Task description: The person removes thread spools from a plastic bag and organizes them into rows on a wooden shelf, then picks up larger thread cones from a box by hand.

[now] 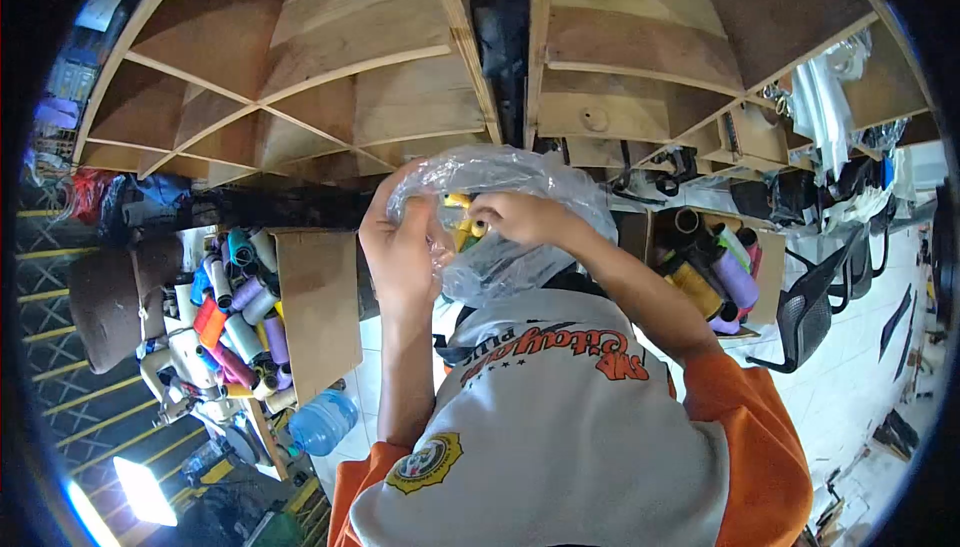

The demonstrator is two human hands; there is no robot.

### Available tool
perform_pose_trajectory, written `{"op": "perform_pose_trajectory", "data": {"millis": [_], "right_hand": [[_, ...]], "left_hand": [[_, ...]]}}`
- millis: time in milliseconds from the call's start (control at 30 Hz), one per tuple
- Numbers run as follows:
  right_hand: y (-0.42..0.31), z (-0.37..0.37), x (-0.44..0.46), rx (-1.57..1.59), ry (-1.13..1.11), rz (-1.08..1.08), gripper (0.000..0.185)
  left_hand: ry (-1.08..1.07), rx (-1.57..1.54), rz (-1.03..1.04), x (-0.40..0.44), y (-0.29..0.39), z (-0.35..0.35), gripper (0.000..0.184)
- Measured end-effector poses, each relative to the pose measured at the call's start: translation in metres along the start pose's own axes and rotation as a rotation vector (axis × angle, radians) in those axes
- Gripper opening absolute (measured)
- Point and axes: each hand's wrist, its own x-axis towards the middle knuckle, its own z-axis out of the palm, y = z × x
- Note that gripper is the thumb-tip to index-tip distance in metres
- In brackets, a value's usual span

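A clear plastic bag (510,277) is in front of my chest, its mouth spread wide. My left hand (400,247) grips the bag's left side, thumb over the rim and fingers behind the plastic. Inside the opening, the fingers of my right hand (522,217) are closed on a yellow thread spool (479,230), its round end facing me. More yellow shows deeper in the bag, partly covered by my fingers and the crinkled plastic, so I cannot make out each piece.
Wooden pigeonhole shelves (360,77) rise ahead, with small thread spools at top right. Cardboard boxes (318,307) of coloured thread cones flank me. A blue water jug (325,421) stands lower left, a black mesh chair (805,312) right. Plastic bags (822,107) hang at right.
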Motion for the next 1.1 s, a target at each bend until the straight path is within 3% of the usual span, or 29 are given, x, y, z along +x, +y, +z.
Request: {"op": "perform_pose_trajectory", "data": {"millis": [33, 100, 233, 333, 367, 467, 533, 700, 800, 833, 900, 1000, 1033, 1100], "right_hand": [[-0.016, -0.002, 0.001, -0.058, -0.01, 0.149, 0.04], [-0.02, -0.001, -0.002, -0.152, 0.015, 0.215, 0.044], [0.052, 0.034, 0.024, -0.372, 0.231, -0.079, 0.046], [0.074, 0.051, 0.035, 0.207, 0.276, 0.183, 0.045], [0.099, 0.061, 0.042, 0.228, 0.212, 0.152, 0.046], [0.068, 0.052, 0.027, -0.212, 0.089, 0.344, 0.049], [0.072, 0.055, 0.026, -0.147, 0.029, 0.357, 0.051], [0.117, 0.074, 0.04, -0.504, 0.209, 0.103, 0.051], [0.108, 0.063, 0.037, -0.223, 0.039, 0.113, 0.039], [0.055, 0.033, 0.02, -0.135, -0.084, 0.161, 0.036], [0.06, 0.02, 0.024, -0.034, -0.149, 0.14, 0.034], [0.014, -0.01, -0.015, 0.324, 0.078, 0.019, 0.035], [-0.017, -0.025, -0.037, 0.587, 0.063, 0.094, 0.036], [-0.027, -0.043, -0.052, 0.73, -0.036, 0.065, 0.036]], "left_hand": [[-0.026, -0.006, 0.0, -0.002, 0.0, 0.001, 0.029], [-0.031, 0.065, 0.021, -0.007, 0.002, 0.005, 0.028], [-0.075, -0.001, -0.012, -0.012, 0.002, 0.006, 0.03], [-0.043, 0.053, -0.027, -0.012, -0.005, 0.005, 0.029], [-0.032, 0.032, -0.041, -0.014, -0.005, 0.005, 0.03], [-0.056, 0.018, -0.014, -0.013, -0.011, -0.001, 0.031], [-0.038, 0.021, -0.06, -0.015, -0.008, 0.003, 0.031], [-0.036, 0.034, -0.108, -0.015, -0.009, 0.002, 0.032], [-0.02, 0.064, -0.117, -0.016, -0.003, 0.004, 0.031], [-0.03, 0.082, -0.097, -0.014, -0.003, 0.003, 0.031], [-0.044, 0.097, -0.063, -0.009, -0.004, 0.002, 0.029], [-0.04, 0.096, -0.02, -0.002, -0.004, 0.005, 0.028], [-0.057, 0.104, -0.005, -0.001, -0.004, 0.004, 0.028], [-0.051, 0.11, -0.015, 0.001, -0.003, 0.01, 0.029]]}}
